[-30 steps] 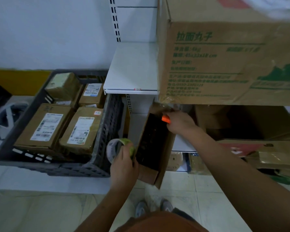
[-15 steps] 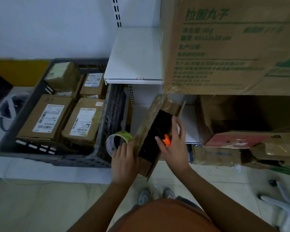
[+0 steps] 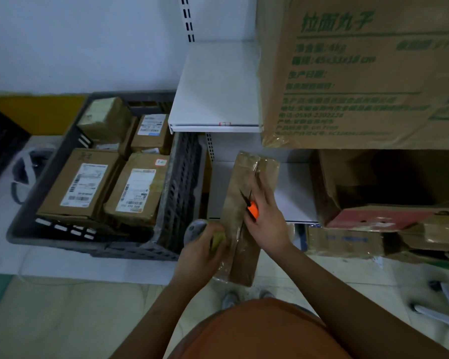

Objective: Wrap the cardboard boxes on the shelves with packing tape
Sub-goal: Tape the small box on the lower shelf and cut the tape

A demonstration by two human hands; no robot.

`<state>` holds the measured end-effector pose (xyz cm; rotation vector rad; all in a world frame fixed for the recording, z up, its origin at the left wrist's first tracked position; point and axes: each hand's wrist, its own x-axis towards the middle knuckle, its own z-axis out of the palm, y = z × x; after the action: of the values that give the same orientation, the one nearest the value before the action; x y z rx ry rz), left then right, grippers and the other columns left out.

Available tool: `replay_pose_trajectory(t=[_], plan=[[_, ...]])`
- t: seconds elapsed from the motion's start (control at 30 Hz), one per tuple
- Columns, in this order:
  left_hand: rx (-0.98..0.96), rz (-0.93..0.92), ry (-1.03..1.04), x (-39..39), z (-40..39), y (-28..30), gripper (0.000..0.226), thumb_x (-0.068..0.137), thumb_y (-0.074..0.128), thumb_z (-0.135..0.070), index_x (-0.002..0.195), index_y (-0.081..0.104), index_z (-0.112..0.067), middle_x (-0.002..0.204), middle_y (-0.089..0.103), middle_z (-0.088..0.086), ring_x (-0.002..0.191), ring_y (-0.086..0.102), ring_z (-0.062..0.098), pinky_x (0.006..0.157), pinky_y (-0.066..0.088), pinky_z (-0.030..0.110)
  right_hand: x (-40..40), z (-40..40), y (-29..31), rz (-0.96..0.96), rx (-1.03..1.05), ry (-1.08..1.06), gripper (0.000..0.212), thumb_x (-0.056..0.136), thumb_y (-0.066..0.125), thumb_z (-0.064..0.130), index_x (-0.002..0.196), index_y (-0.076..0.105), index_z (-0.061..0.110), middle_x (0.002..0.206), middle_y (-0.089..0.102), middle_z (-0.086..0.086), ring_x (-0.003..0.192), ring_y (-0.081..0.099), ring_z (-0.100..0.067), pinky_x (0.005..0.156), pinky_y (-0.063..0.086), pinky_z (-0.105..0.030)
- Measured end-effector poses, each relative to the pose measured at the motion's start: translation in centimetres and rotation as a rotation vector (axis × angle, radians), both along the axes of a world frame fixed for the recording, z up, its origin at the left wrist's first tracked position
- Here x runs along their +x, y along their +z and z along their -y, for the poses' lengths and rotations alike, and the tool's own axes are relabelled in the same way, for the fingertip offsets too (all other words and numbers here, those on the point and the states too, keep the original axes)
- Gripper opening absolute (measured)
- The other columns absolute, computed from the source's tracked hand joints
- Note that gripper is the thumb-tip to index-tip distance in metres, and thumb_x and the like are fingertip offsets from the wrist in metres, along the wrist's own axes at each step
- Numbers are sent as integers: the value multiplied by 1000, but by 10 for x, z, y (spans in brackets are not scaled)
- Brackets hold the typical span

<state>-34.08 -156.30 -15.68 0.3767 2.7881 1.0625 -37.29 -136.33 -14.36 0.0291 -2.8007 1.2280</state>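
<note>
The left hand [image 3: 201,251] grips the tape roll [image 3: 196,230] just left of the slim box [image 3: 240,203], whose long axis runs away under the right hand [image 3: 263,216], fingers flat on it, scissors [image 3: 252,207] tucked beneath.

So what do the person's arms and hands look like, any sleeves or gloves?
Both arms come in bare, with no sleeves showing. The left hand and right hand wear no gloves; no watch, ring or wristband is visible. An orange garment covers the torso.
</note>
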Motion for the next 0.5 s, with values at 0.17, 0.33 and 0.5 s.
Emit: replay_pose_trajectory(t=[0.17, 0.33, 0.5], plan=[[512, 366, -89, -12, 1, 36, 37, 86, 63, -31, 121, 53, -21, 99, 60, -2, 87, 64, 16, 71, 56, 34, -13, -15, -2, 43, 141, 33, 59, 94, 62, 27, 146, 39, 44, 159, 0, 28, 118, 58, -13, 79, 51, -24], [768, 447, 53, -34, -15, 72, 35, 83, 66, -14, 118, 60, -17, 106, 65, 15, 95, 66, 36, 76, 58, 50, -13, -13, 1, 95, -79, 72, 55, 91, 66, 16, 140, 51, 38, 156, 25, 26, 128, 35, 10, 97, 33, 0], [873, 519, 153, -48, -49, 96, 20, 91, 62, -24, 102, 63, -6, 80, 68, 13, 63, 67, 27, 57, 57, 36, 6, -2, -3, 243, -486, -39, 36, 94, 61, 12, 92, 66, 47, 93, 69, 7, 76, 66, -6, 72, 54, -26]])
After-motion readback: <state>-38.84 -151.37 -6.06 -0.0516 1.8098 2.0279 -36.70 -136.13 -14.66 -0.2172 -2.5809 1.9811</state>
